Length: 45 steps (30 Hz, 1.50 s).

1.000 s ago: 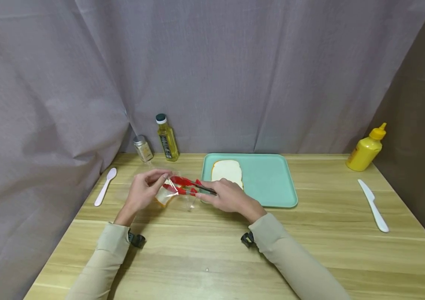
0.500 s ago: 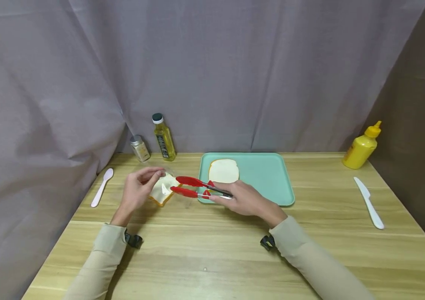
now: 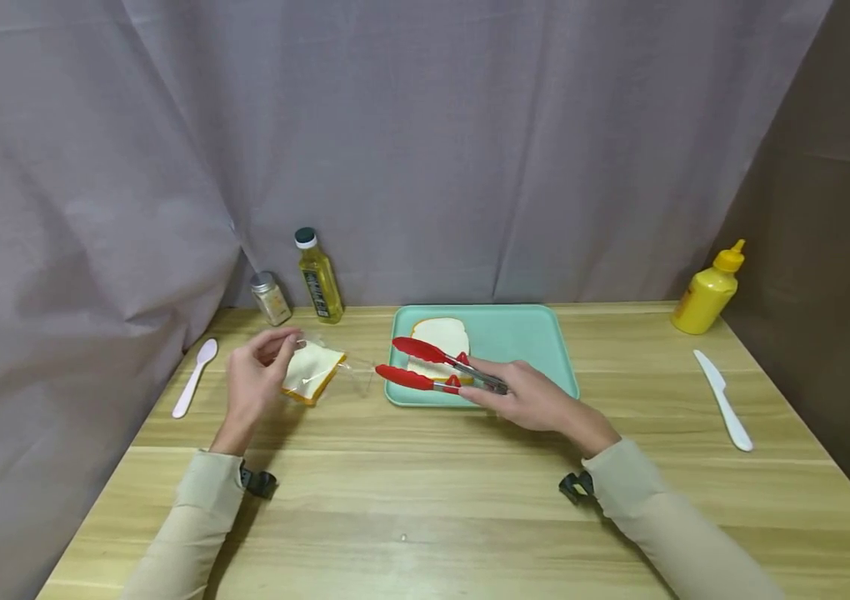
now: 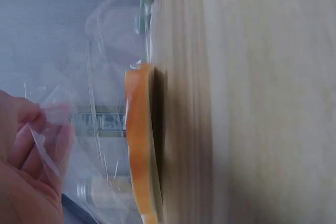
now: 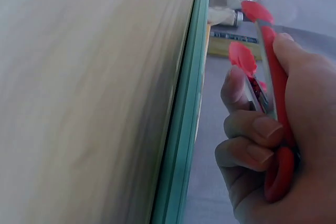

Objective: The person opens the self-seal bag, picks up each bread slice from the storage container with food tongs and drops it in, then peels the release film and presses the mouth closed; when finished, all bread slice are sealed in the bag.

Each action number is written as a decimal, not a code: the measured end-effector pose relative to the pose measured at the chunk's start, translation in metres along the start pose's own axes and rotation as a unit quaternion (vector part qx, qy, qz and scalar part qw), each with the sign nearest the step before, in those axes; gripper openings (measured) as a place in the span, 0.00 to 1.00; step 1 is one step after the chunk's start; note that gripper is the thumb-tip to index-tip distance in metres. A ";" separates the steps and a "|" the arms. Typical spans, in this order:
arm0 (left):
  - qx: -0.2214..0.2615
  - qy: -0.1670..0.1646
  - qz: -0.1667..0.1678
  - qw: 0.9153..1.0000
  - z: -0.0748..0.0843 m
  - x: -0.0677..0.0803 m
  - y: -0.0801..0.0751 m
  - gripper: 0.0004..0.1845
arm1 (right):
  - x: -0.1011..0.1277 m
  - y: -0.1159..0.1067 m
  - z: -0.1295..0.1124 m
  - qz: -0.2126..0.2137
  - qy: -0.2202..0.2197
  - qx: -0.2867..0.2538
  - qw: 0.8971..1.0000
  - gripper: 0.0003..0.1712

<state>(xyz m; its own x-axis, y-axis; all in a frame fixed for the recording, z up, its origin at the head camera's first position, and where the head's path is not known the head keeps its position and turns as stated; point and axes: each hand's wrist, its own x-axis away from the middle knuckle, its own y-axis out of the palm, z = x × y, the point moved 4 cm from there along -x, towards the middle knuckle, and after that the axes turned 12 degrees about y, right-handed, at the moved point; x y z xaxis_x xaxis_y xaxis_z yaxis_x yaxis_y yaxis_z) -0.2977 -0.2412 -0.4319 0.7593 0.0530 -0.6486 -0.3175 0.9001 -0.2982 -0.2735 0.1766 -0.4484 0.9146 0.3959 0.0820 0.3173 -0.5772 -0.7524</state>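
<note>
My left hand (image 3: pixel 256 375) pinches the edge of a clear plastic bag (image 4: pixel 100 77) between thumb and fingers. Inside the bag lies a slice of bread (image 3: pixel 312 371) with an orange-brown crust, its crust side showing in the left wrist view. My right hand (image 3: pixel 526 396) grips a pair of red-tipped tongs (image 3: pixel 425 367), with fingers curled round the handles in the right wrist view. The tong tips stand apart with nothing between them, over the left part of a mint-green tray (image 3: pixel 522 350). Another bread slice (image 3: pixel 443 333) lies on that tray, partly covered by the tongs.
A white spoon (image 3: pixel 195 379) lies at the left. Behind the bag stand a small shaker jar (image 3: pixel 271 300) and an oil bottle (image 3: pixel 320 279). To the right are a yellow squeeze bottle (image 3: pixel 706 292) and a white knife (image 3: pixel 725 404). A grey curtain hangs behind the table.
The right hand has drawn the tongs rightward, out from the bag to over the tray, and their tips have spread. The left hand keeps hold of the bag with the slice in it.
</note>
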 end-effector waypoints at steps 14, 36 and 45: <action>-0.087 0.035 0.004 0.996 0.016 -0.001 0.005 0.10 | 0.009 -0.008 0.004 0.089 0.022 0.115 0.989 0.54; -0.138 0.093 -0.153 0.974 0.010 0.004 0.017 0.09 | 0.024 -0.005 -0.002 0.168 0.089 0.155 0.970 0.56; -0.133 0.074 -0.159 0.975 0.007 0.004 0.016 0.10 | 0.053 -0.026 0.030 0.163 0.141 0.162 0.963 0.59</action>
<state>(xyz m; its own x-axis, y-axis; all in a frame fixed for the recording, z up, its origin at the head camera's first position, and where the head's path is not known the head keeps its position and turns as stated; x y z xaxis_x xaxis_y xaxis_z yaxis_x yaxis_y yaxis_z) -0.2958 -0.2241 -0.4343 0.7592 -0.2921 -0.5816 -0.2301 0.7154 -0.6597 -0.2405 0.2336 -0.4440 0.9986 -0.0036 -0.0528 -0.0505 -0.3663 -0.9291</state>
